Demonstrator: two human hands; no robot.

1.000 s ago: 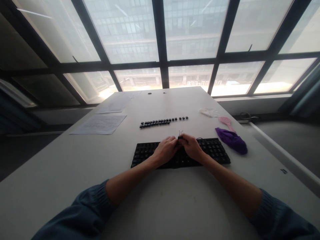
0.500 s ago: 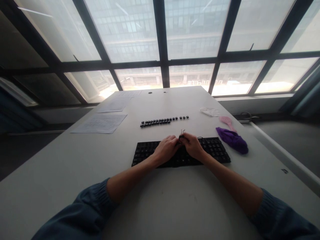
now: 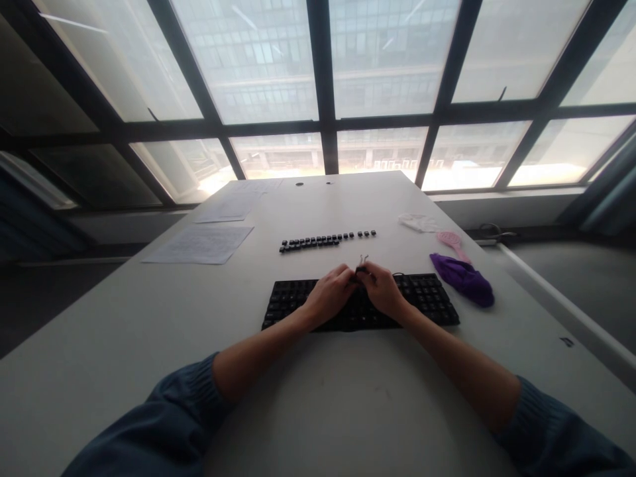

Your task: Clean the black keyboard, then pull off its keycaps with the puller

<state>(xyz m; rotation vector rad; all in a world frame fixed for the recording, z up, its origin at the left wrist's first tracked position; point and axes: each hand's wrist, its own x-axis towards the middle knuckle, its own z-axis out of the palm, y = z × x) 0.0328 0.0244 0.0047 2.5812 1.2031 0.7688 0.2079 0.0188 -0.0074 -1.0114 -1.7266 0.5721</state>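
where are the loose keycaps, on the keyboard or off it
Off. The keycaps lie in a row on the table, apart from the keyboard, on its far side.

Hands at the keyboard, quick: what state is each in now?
Left hand: curled, fingertips at the wire tool; grip cannot be told.
Right hand: closed, pinching the wire tool above the keyboard.

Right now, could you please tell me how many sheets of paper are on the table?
3, all left on the table: near sheet beside the keycaps, middle sheet behind it, far sheet, faint. Others may hide underneath.
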